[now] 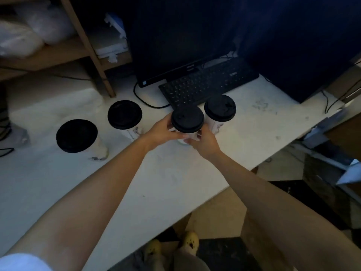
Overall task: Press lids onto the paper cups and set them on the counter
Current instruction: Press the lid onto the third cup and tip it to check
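Four lidded paper cups [76, 135] [125, 114] [187, 119] [220, 108], one counter [175, 178], two hands [162, 132] [205, 142] around one cup.

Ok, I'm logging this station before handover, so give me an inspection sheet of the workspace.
Surface: white counter, scuffed and stained.
Job's things: four lidded paper cups; left cup, second cup and right cup stand free, held cup next to the right cup.
Clutter: keyboard and monitor at the back.
Hands: left hand and right hand both grip the held cup's sides.
Cables: black cable loops beside the keyboard.
Surroundings: wooden shelf with white bags, far left.
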`<state>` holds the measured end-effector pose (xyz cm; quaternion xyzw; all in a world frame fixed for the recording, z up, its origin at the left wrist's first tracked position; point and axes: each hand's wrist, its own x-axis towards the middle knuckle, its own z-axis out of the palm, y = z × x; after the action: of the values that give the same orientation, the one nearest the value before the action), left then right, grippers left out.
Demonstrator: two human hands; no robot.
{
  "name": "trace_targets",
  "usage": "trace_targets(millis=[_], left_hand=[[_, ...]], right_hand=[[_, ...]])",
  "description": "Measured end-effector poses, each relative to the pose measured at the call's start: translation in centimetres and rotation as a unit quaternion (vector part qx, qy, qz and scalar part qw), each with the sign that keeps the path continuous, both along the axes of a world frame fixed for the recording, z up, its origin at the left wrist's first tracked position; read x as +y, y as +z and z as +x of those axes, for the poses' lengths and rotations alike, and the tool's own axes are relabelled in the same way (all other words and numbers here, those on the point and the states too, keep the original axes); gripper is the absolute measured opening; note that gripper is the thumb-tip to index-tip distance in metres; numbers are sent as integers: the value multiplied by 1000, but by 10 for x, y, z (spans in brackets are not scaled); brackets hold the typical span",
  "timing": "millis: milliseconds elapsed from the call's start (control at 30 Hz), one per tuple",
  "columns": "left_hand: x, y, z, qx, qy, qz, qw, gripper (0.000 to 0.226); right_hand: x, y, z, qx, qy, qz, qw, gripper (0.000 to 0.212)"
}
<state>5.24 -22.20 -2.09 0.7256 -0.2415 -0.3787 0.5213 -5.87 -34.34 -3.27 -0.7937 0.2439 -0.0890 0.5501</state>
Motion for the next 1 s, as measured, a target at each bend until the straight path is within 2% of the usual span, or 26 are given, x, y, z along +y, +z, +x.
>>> trace_targets(millis=[100,300,467,767,1000], left_hand=[[10,4,-6,-17,17,-8,1000,81],[50,24,-20,-34,58,-27,997,70],[104,33,-36,-34,115,-23,993,78],[196,16,-71,-15,214,-4,977,73],[223,3,-85,-1,234,-6,972,76]], right_hand=[[5,-5,0,7,6,-31,999,58],[31,2,1,-16,51,-14,998,63],[73,10,-3,-25,108,-12,994,64],[158,-8,-12,-1,211,25,977,69],[184,-17,-15,11,223,27,974,67]])
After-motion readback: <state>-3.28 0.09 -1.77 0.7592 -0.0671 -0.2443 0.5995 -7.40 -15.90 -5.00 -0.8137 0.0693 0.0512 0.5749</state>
